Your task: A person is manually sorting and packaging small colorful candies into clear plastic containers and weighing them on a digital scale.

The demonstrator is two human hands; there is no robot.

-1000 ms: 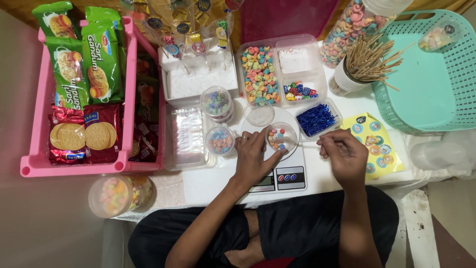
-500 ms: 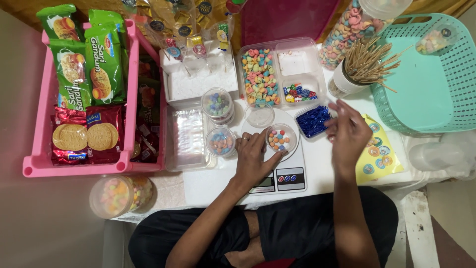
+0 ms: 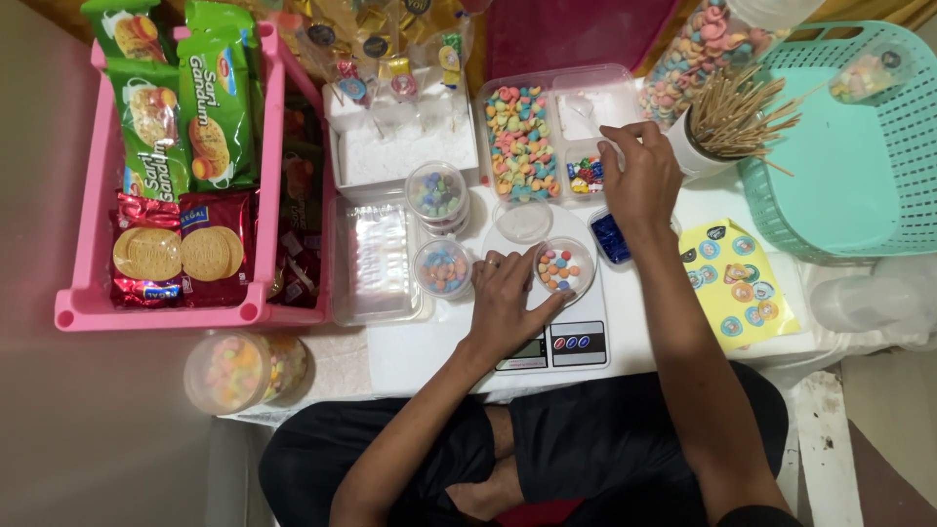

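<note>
The small clear cup (image 3: 564, 267) of coloured candies sits on the white kitchen scale (image 3: 556, 332) near the front edge of the tabletop, and the left hand (image 3: 508, 298) is steadying it, fingers curled loosely round the cup's near side, thumb at its rim. Big change on the other side: the right hand (image 3: 639, 176), which a second ago was down by the cup with a thin stick, has swung up toward the back of the tabletop and now hovers over the divided clear tray (image 3: 556, 132), fingertips bent down into the small compartment of mixed bright bits. Whether it has pinched anything yet, I cannot tell; the stick is no longer visible in it. So it looks like stirring has given way to picking out another ingredient. The tub of blue pieces (image 3: 613, 239) lies half hidden under that wrist, and the mug of wooden skewers (image 3: 727, 122) stands just beside the hand.
</note>
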